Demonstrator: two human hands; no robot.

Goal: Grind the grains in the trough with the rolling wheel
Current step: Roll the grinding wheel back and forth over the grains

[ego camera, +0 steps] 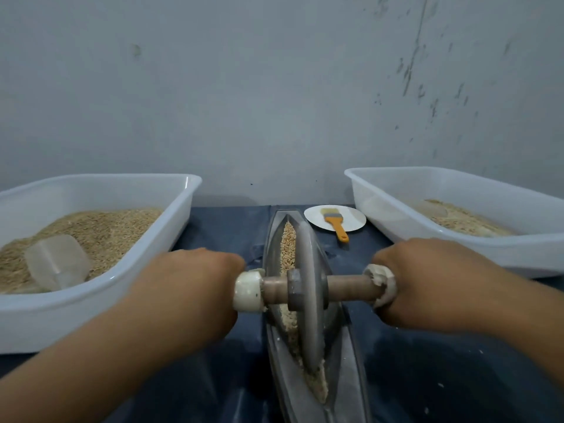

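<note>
Dark blue cloth (427, 377) covers the work surface, which runs back to a scuffed pale grey wall (274, 87). Nearest, between the two forearms, lies the long grey metal boat-shaped trough (348, 361), its narrow groove holding pale crushed grains (288, 242) along its length, finer at the near end and more whole at the far end. Standing upright in that groove is the thin grey metal rolling wheel (308, 288), with a brown wooden axle (348, 288) through its centre. The left hand (195, 288) has its fingers curled round the axle's left end, just behind a whitish wrapped collar (247, 290). The right hand (427, 285) grips the right end in the same way, its fingers closed over a frayed whitish wrapping (381, 282).

Left of the left hand sits a white rectangular plastic tub (106, 300) heaped with tan grain, a translucent plastic scoop (58, 261) half sunk in it. Beyond the right hand stands a second white plastic tub (457, 239), holding a shallower layer of paler, coarser material. Between the trough's far tip and that tub rests a small white round plate (314, 216) with an orange-handled bristle brush (335, 224) lying across it, the handle overhanging the near rim. No readable writing shows anywhere.
</note>
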